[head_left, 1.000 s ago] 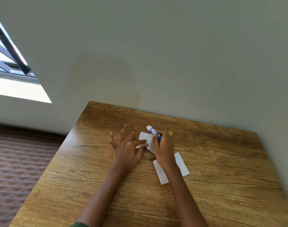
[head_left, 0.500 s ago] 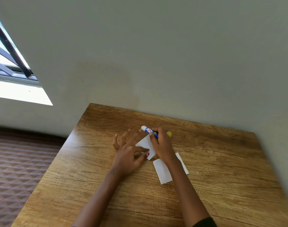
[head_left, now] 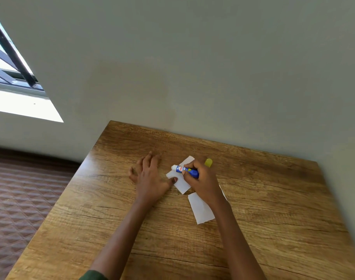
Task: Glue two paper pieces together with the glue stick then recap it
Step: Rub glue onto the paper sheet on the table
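Note:
My right hand [head_left: 202, 181] grips a blue glue stick [head_left: 186, 170], uncapped, its white tip pointing left and resting on a small white paper piece [head_left: 181, 183]. My left hand [head_left: 150, 175] lies flat on the wooden table [head_left: 273, 199] with fingers spread, its thumb pressing the left edge of that paper. A second white paper piece [head_left: 201, 210] lies just nearer to me, partly under my right wrist. The yellow cap [head_left: 208, 162] lies on the table beyond my right hand.
The table stands against a plain grey wall at its far edge. Its left edge drops to a brown quilted floor surface [head_left: 21, 199]. A window [head_left: 9, 63] is at the upper left.
My right hand has shifted the glue stick across the paper toward me. My left hand slid left, so only the thumb now holds the paper.

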Tool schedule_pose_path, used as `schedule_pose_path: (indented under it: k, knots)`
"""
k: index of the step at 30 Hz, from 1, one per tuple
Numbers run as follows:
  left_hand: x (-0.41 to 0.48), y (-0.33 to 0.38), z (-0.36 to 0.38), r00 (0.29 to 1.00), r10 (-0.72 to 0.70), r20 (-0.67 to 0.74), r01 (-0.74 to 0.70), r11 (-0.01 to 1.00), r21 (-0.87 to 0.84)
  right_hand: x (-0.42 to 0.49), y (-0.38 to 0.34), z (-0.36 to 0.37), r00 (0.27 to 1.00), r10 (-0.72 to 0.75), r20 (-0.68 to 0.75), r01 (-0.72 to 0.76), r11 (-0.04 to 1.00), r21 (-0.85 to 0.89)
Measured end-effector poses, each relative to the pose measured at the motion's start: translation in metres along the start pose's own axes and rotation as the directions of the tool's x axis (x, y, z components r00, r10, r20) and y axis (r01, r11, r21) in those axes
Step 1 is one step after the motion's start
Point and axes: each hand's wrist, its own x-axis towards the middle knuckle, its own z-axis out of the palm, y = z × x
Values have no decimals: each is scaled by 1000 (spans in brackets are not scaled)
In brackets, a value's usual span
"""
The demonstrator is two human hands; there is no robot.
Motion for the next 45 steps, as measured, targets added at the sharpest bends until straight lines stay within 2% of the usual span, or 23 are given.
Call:
schedule_pose_path:
  k: [6,16,45]
  knots:
    - [-1,0,0,1000,17,-7,-17,1000,0,-1,-4,7,994,-45,98,59,989,-136]
    - [0,-1,1,1000,10,-3,-10,1000,22,4,-4,6,991,-53,120,80,968,-238]
    - [0,2,0,1000,-6,25,5,1000,31,18,14,-11,989,90,-120,-124,943,-308]
